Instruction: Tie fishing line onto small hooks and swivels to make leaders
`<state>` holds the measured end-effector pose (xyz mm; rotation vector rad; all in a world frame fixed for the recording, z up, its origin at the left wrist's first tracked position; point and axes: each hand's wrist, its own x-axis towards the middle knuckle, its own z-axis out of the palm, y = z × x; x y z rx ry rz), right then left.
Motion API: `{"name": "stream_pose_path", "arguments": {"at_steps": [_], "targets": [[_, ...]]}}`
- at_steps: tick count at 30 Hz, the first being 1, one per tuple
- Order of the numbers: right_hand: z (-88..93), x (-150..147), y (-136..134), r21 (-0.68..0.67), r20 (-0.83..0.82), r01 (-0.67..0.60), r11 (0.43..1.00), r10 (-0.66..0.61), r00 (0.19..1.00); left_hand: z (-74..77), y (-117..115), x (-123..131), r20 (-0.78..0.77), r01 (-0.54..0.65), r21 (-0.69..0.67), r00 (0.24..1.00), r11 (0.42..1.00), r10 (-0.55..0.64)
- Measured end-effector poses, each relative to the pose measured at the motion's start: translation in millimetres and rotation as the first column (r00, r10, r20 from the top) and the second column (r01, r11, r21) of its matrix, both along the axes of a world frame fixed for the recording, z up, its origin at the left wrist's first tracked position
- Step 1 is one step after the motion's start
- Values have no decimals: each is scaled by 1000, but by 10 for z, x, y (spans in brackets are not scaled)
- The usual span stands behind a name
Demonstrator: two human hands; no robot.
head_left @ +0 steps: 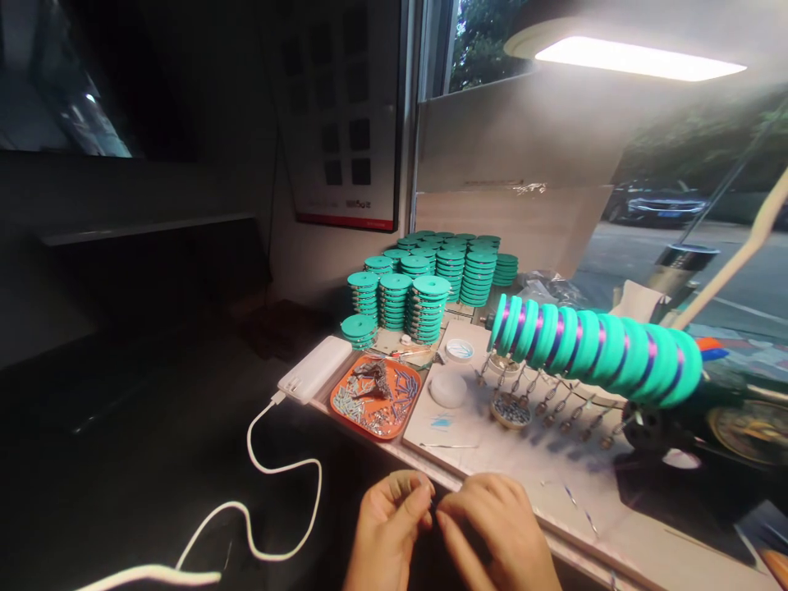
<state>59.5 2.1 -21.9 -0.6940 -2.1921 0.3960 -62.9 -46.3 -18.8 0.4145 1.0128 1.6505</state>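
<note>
My left hand (pixel 394 525) is closed in a pinch, thumb against forefinger, just off the table's front edge. Close beside it, fingers curled and pressed together, is my right hand (pixel 492 529). Whatever lies between the fingertips is too small to make out. Beyond my hands sits an orange tray (pixel 337 404) of small metal and blue pieces, with a dark tangled clump in it. A white round lid-like piece (pixel 448 390) and a thin metal tool (pixel 449 446) lie on the pale board (pixel 424 427). Teal spools (pixel 591 349) wound with purple line fill a horizontal spindle, small metal fittings hanging below.
Stacks of teal spools (pixel 429 308) stand at the back by the window. A white power bank (pixel 317 368) with a white cable (pixel 286 468) lies at the left edge. A small bowl (pixel 510 412) holds grey bits. Overhead hangs a lit lamp (pixel 640 59).
</note>
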Motion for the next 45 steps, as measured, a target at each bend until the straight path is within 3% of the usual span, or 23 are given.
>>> {"name": "stream_pose_path", "arguments": {"at_steps": [7,12,26,32,35,38,41,45], "targets": [[20,-31,34,79,40,-51,996,48,998,-22,16,27,186,44,22,981,999,-48],[-5,-55,37,117,-56,-37,992,44,997,-8,29,55,244,39,4,969,999,-39],[-40,-55,46,111,-66,-35,993,43,997,9,9,57,225,23,-15,974,1000,-19],[-31,-60,67,126,-68,-33,992,41,997,-26,2,44,212,18,36,977,999,-26],[-14,-41,70,140,-66,-39,989,48,997,-28,0,32,134,39,46,990,998,-45],[-12,-35,59,146,-68,-40,988,50,996,1,-7,-10,-89,-20,69,996,997,26],[-29,-53,31,108,-119,8,994,5,993,37,-20,-92,-356,-68,125,928,990,108],[-55,-82,3,121,-183,62,991,-39,982,55,-41,-203,-577,9,135,814,991,71]]}}
